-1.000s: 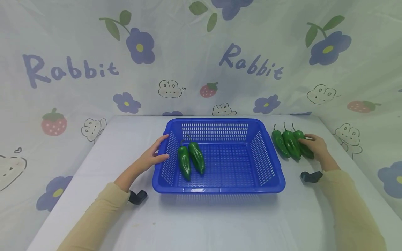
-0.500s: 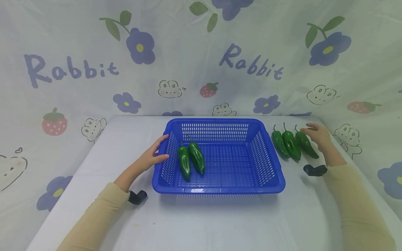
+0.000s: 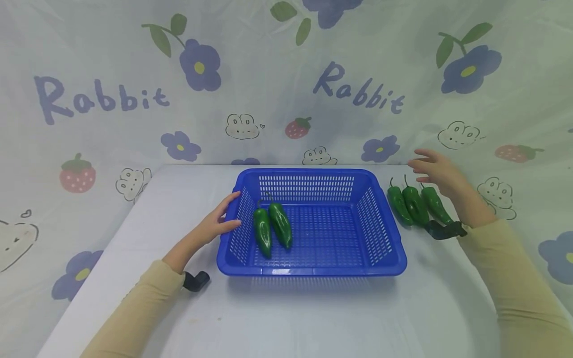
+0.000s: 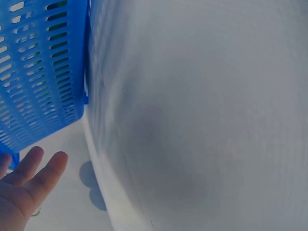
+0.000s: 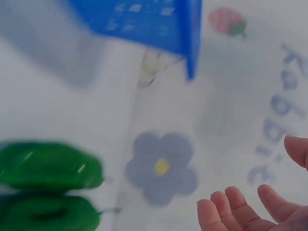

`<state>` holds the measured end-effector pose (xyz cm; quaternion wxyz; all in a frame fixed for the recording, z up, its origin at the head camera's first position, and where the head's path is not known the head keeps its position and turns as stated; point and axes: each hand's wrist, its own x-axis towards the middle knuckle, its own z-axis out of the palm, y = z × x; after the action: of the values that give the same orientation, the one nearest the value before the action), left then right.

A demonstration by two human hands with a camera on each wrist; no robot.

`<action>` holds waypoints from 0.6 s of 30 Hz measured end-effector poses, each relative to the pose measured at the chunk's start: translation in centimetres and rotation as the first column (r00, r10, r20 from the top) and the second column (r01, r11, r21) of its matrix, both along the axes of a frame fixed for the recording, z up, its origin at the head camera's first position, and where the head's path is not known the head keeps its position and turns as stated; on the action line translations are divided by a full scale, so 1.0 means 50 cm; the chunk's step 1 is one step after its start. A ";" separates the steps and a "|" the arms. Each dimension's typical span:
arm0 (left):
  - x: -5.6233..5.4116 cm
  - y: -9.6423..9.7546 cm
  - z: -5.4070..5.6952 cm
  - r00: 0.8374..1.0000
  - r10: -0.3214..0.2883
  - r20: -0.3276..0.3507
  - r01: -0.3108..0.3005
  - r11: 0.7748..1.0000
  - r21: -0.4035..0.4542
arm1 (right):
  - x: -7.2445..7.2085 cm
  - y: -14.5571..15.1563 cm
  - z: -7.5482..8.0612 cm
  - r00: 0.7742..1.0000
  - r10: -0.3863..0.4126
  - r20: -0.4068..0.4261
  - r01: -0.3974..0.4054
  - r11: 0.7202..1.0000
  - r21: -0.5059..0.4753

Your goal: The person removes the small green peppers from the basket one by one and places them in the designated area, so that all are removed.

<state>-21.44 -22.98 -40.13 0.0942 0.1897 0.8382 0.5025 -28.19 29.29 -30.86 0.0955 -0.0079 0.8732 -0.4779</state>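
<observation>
A blue plastic basket [image 3: 311,272] with slotted walls holds two glossy green chili peppers [image 3: 262,232] side by side at its left. My left hand [image 3: 214,223] rests at the basket's left rim, fingers spread and fairly straight, also seen beside the slotted wall in the left wrist view. To the right of the basket, three more green chili peppers [image 3: 414,206] lie in a row on the table. Over their stem ends is my right hand [image 3: 440,171], raised, with nothing in it. Its fingers [image 5: 236,202] are loosely extended in the right wrist view.
A white-covered table [image 3: 313,318] carries everything. Behind it hangs a white curtain [image 3: 268,64] printed with flowers, rabbits and strawberries. Black wrist devices [image 3: 196,282] stick out near both sleeves; the right one overlaps the lower ends of the right peppers in the head view.
My right hand has let go of the rightmost pepper, now lying slightly further right, and has risen away and to the left. The left hand and basket have stayed put.
</observation>
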 end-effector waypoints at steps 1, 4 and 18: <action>0.000 0.000 0.000 1.000 0.000 0.001 0.000 1.000 0.002 | 0.003 -0.012 0.009 1.000 0.012 -0.003 -0.012 1.000 -0.009; -0.002 0.000 -0.001 1.000 -0.004 0.002 0.004 1.000 0.004 | 0.009 -0.046 0.032 0.998 0.055 0.004 -0.054 0.998 -0.035; -0.003 -0.002 -0.003 1.000 -0.009 0.009 0.009 1.000 0.005 | 0.022 -0.173 0.082 0.984 0.175 0.001 -0.175 0.983 -0.046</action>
<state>-21.60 -23.09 -40.29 0.0995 0.1914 0.8358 0.5048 -27.08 20.64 -26.77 0.1390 -0.0858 0.8576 -0.4876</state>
